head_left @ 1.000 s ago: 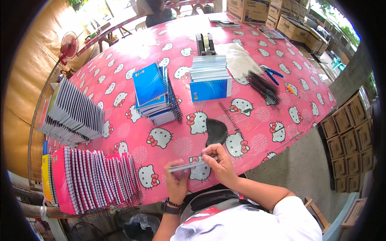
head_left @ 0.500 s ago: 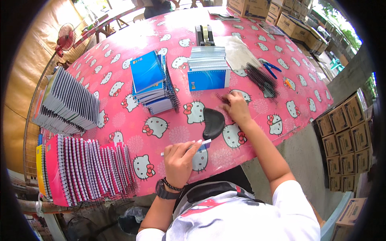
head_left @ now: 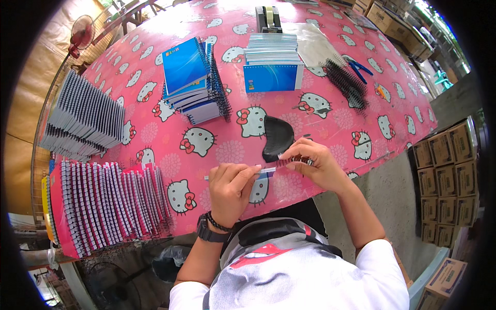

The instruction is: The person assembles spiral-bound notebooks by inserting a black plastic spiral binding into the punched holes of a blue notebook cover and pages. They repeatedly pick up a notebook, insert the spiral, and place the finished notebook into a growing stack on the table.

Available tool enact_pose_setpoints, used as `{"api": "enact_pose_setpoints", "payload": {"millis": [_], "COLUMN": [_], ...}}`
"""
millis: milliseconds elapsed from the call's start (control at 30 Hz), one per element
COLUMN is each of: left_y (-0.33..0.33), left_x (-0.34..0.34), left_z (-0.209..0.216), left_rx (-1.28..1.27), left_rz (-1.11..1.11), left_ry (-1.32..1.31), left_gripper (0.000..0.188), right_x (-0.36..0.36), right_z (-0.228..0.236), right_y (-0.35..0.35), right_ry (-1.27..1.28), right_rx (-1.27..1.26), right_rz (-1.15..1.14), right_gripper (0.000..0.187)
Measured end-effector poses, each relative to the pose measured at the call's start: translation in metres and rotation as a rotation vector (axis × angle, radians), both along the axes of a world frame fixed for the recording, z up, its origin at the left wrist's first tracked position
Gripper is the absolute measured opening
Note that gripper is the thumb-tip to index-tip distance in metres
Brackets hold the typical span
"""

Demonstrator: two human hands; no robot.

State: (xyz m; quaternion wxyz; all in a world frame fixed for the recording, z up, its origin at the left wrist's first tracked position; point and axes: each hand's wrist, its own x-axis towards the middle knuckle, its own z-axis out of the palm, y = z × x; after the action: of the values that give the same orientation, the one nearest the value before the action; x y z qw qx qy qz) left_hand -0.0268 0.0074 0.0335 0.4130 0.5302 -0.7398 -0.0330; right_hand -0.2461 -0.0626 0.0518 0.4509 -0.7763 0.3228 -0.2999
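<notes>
Nearest, at six o'clock on the pink cartoon-cat tablecloth (head_left: 155,98), the left hand (head_left: 231,187) is curled shut around the edge of a small notebook (head_left: 261,171) held edge-on, thumb and fingertips pinching it. Just at its three o'clock, the right hand (head_left: 315,164) pinches a black spiral binding coil (head_left: 294,161) against the notebook's end, fingers bent close. Just beyond, at twelve o'clock, lies a black curved pad (head_left: 276,137). At nine o'clock stand rows of bound notebooks (head_left: 103,199). Farther off sit blue spiral notebooks (head_left: 191,77), a stack of unbound pads (head_left: 274,64), loose black coils (head_left: 343,82) and a tape dispenser (head_left: 267,18).
</notes>
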Motion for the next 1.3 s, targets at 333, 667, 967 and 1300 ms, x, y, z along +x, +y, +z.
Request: {"api": "enact_pose_setpoints", "payload": {"millis": [333, 667, 967, 1300], "left_y": [0.001, 0.001, 0.0, 0.001], "left_x": [0.0, 0.001, 0.003, 0.002], "left_z": [0.001, 0.003, 0.0, 0.001], "left_rx": [0.026, 0.052, 0.039, 0.053], "left_rz": [-0.006, -0.026, -0.035, -0.025], "left_ry": [0.011, 0.022, 0.032, 0.063], "left_gripper": [0.022, 0.023, 0.02, 0.022], "right_x": [0.004, 0.016, 0.014, 0.015], "right_z": [-0.006, -0.016, -0.011, -0.013], "right_y": [-0.003, 0.004, 0.006, 0.005], "right_ry": [-0.025, 0.077, -0.048, -0.087], "right_rx": [-0.118, -0.338, -0.212, -0.275], "right_rz": [0.024, -0.063, 0.006, 0.015], "right_gripper": [0.023, 0.025, 0.028, 0.023]}}
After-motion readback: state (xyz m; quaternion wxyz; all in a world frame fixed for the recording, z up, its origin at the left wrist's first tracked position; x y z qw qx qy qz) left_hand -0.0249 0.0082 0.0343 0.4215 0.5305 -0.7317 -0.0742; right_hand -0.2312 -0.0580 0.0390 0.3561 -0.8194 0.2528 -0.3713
